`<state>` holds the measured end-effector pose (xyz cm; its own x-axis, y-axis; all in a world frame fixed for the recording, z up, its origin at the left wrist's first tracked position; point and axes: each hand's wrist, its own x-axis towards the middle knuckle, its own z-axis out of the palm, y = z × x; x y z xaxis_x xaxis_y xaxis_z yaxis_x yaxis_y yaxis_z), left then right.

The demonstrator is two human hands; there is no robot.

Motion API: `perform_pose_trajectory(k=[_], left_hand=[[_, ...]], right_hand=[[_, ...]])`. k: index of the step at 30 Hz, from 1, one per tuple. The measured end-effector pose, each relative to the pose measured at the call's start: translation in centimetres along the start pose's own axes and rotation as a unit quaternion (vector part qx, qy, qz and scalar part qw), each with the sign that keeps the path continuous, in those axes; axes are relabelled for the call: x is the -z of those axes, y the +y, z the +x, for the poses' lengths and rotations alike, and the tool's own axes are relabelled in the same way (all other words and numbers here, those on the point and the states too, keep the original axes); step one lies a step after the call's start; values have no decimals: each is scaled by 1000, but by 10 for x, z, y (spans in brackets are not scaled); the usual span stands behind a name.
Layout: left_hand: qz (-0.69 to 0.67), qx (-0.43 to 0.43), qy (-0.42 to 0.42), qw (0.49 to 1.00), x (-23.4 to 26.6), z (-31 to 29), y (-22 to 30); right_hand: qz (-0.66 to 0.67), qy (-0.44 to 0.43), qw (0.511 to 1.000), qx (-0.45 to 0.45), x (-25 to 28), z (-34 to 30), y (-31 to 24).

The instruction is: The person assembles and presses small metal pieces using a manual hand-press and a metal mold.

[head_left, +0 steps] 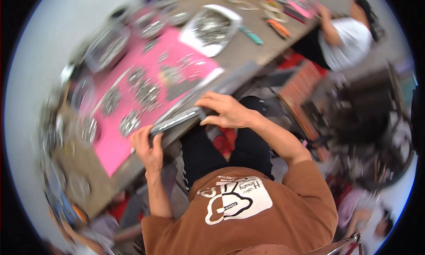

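A long, narrow dark bar (176, 121) with a shiny light strip along its top spans between my hands at the table's near edge. My left hand (148, 149) is closed on its left end, with fingers on the far side and thumb on the near side. Round the right end, the fingers and thumb of my right hand (225, 111) grip it. Just beyond the bar lies a pink sheet (108, 153) with several heaps of small shiny metal pieces (147, 94). Motion blur hides what the pieces are.
A white tray (237, 19) of metal pieces stands at the back, beside a teal-handled tool (251, 35) and an orange-handled tool (279, 29). Clear plastic tubs (95, 62) line the far left. Another person (345, 40) sits at the far right; more people are at the lower corners.
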<state>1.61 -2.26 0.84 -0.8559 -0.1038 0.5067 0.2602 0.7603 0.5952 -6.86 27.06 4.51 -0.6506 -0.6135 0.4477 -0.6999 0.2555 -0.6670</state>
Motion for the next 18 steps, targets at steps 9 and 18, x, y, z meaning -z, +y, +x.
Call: perform_pose_trajectory(k=[9,18], left_hand=[[-455,-19,-304,837,-184,84,178],[-501,-75,-473,720,-380,54,354]], right_hand=[[-171,244,928,-223,154,-175,-70],[-294,420,757,-405,162,-290,-70]])
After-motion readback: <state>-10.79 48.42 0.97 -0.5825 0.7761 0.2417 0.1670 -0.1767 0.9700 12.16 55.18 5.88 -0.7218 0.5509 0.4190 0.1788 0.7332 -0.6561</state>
